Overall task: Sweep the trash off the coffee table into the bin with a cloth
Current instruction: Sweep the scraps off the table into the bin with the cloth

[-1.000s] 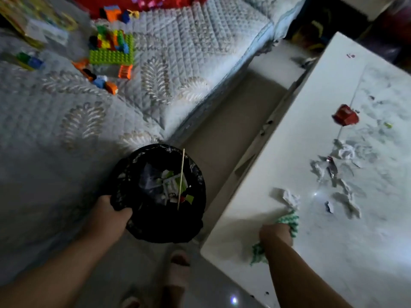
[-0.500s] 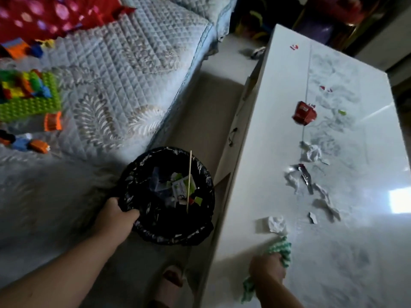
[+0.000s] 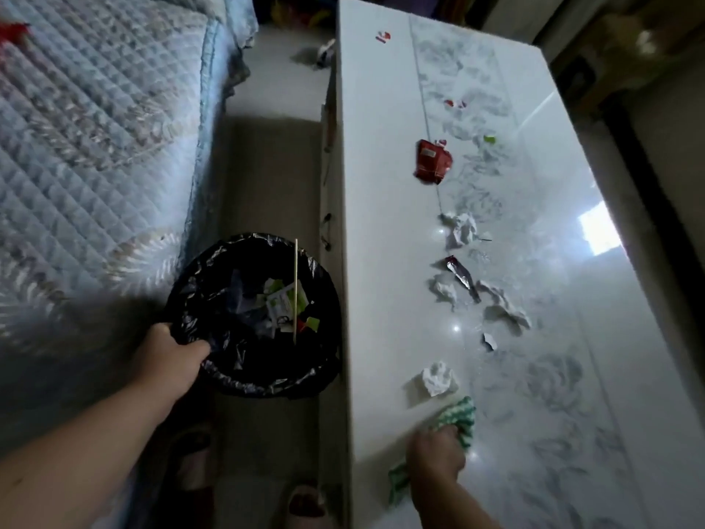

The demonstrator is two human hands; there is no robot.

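Bin (image 3: pixel 255 315), round with a black plastic liner, is the landmark; only the head view to go on. It sits on the floor tight against the long edge of the glossy white coffee table (image 3: pixel 374 261), rim below tabletop level, probably so swept trash drops straight in. Left hand (image 3: pixel 171 360) is curled over the bin's near rim, fingers pinching the liner; my read is it's steadying or positioning the bin as the catch point. A thin wooden skewer (image 3: pixel 295 290) and paper scraps are already inside.

Right hand (image 3: pixel 437 450) is on the tabletop, nearer the camera than the bin, clenched around a bunched green-and-white checked cloth (image 3: pixel 459 416). A crumpled white paper wad (image 3: pixel 438 378) lies just beyond the cloth, between it and the rest of the litter. More white paper scraps (image 3: pixel 503 311), a silver foil wrapper (image 3: pixel 461 276) and a crumpled red wrapper (image 3: pixel 433 160) trail away across the table, all on the side away from the bin, so each stroke has to pull toward the bin-side edge.
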